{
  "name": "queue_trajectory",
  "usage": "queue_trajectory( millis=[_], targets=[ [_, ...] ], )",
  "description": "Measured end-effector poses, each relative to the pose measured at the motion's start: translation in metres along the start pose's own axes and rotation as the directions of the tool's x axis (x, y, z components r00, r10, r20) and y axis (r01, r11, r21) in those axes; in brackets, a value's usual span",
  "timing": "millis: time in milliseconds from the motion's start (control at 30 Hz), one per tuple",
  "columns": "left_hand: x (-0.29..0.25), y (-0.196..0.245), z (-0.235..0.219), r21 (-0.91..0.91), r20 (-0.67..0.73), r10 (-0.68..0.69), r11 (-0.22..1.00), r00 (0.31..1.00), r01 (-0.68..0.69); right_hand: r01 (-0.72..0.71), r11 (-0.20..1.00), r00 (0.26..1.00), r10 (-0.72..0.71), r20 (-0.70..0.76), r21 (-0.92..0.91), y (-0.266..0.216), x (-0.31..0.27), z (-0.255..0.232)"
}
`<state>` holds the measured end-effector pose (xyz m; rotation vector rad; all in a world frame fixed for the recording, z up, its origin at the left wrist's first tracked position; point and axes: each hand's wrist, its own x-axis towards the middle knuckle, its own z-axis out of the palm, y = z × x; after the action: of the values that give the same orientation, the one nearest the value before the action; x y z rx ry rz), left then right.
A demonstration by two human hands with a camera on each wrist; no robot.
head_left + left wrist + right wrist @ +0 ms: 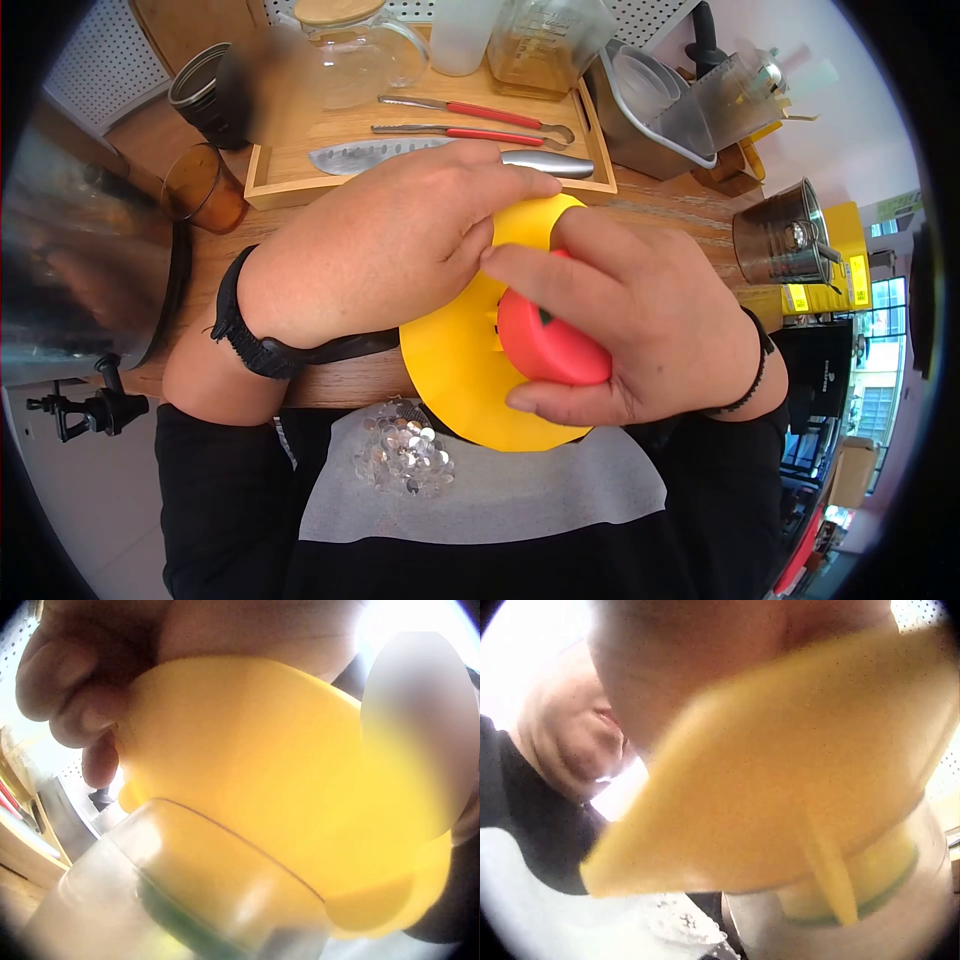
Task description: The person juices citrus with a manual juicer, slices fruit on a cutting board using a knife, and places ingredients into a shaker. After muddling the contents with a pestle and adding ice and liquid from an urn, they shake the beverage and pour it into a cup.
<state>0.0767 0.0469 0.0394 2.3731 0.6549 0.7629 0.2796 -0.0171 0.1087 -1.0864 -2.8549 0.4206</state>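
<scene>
My right hand (670, 310) grips a round red cap-like piece (545, 340) with a dark green spot, thumb at its near side and fingers over its far side. Beneath it is a broad yellow plastic disc (460, 385) with a wide flaring rim. My left hand (390, 225) holds that disc at its far left edge; in the left wrist view its fingers (71, 682) curl by the rim. The yellow piece sits over a clear cup (82, 907), and a green band (187, 922) shows through the cup wall.
Behind my hands a wooden tray (255, 190) holds a knife (550, 162), red-handled tongs (490, 113) and glass vessels. An amber glass (203, 187) stands left, a metal bucket (785, 235) right. A grey bin (660, 150) holds clear containers. Shiny discs (405, 455) lie on pale cloth at my lap.
</scene>
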Motion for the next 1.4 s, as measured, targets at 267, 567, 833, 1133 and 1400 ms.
queue_trajectory(
  millis=[267,567,833,1133,1400],
  targets=[
    [0.001,-0.004,0.001,-0.006,-0.016,0.011,1.0,1.0,-0.011,0.119,0.993,0.986,-0.115,-0.122,0.027,0.006,-0.002,-0.003],
    [0.0,-0.004,0.002,0.027,-0.034,0.009,1.0,0.999,-0.008,0.034,0.998,0.999,-0.032,-0.043,0.048,0.002,-0.002,-0.002],
    [0.001,-0.004,0.001,0.003,-0.035,0.019,1.0,0.999,-0.019,0.111,0.989,0.981,-0.093,-0.172,0.099,0.013,0.001,0.002],
    [0.0,-0.003,0.001,0.013,-0.023,0.0,1.0,1.0,0.0,0.151,0.985,0.985,-0.143,-0.101,0.08,0.011,-0.001,0.0],
    [0.0,-0.003,0.001,0.0,-0.034,0.008,1.0,0.999,-0.008,0.104,0.988,0.975,-0.079,-0.206,0.113,0.016,0.001,0.005]
  ],
)
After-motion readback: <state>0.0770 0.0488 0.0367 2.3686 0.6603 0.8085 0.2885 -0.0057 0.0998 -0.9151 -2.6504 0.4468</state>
